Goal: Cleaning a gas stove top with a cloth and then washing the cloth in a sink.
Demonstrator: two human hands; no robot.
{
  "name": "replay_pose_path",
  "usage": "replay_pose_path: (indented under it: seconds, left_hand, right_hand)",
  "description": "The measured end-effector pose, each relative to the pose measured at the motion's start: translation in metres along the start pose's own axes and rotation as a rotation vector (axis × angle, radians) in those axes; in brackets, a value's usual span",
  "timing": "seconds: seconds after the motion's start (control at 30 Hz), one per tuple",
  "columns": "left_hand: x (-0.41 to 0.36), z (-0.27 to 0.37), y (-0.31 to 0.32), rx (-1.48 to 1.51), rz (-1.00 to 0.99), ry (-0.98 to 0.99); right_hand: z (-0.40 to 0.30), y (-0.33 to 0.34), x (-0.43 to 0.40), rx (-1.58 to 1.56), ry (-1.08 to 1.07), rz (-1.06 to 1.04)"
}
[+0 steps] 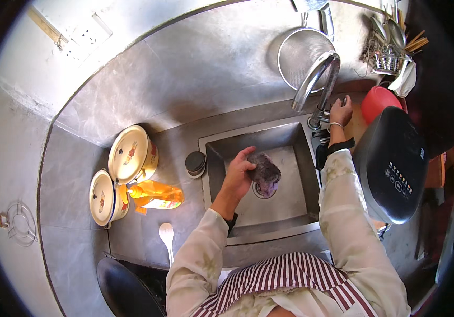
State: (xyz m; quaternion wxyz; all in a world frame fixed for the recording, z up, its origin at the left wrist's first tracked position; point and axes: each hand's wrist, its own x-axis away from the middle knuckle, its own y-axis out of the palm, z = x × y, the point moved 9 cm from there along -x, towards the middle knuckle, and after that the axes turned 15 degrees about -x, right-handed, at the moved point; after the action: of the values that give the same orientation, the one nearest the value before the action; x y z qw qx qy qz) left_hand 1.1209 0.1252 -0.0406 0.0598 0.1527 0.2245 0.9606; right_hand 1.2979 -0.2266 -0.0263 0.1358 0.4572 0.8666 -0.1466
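A dark greyish-purple scrubbing cloth or pad [265, 172] hangs from my left hand [238, 174], pinched between thumb and fingers. It is above the stainless steel sink [290, 206], partly over the drain [257, 191]. My right hand [341, 113] is closed at the side lever of the chrome faucet [315, 77], with a small dark end showing between its fingers; the hand hides most of the lever. The spout points toward the basin, and no water stream is visible.
Left of the sink are a dark round-lidded container [195, 162], an orange dish-soap bottle [159, 195], a white rice paddle [166, 235] and two lidded enamel pots [128, 154]. A black appliance [393, 166] and a red bowl [379, 104] stand right. A mesh strainer [300, 51] hangs behind the faucet.
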Motion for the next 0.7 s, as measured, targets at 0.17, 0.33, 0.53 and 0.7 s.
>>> replay_pose_path:
  seconds: [0.17, 0.33, 0.53, 0.7]
  left_hand:
    - [0.001, -0.001, 0.008, 0.002, -0.001, -0.026]
    - [-0.019, 0.015, 0.01, 0.033, 0.127, 0.047]
    - [-0.039, 0.01, 0.022, 0.052, 0.164, 0.025]
    - [-0.038, -0.004, 0.019, 0.0, 0.193, -0.01]
  right_hand:
    - [0.015, 0.013, -0.002, -0.036, 0.155, -0.012]
    - [0.019, -0.001, 0.004, -0.061, 0.12, 0.074]
    - [0.034, -0.015, 0.0, -0.004, 0.147, 0.06]
    - [0.03, -0.004, 0.011, -0.003, 0.149, -0.017]
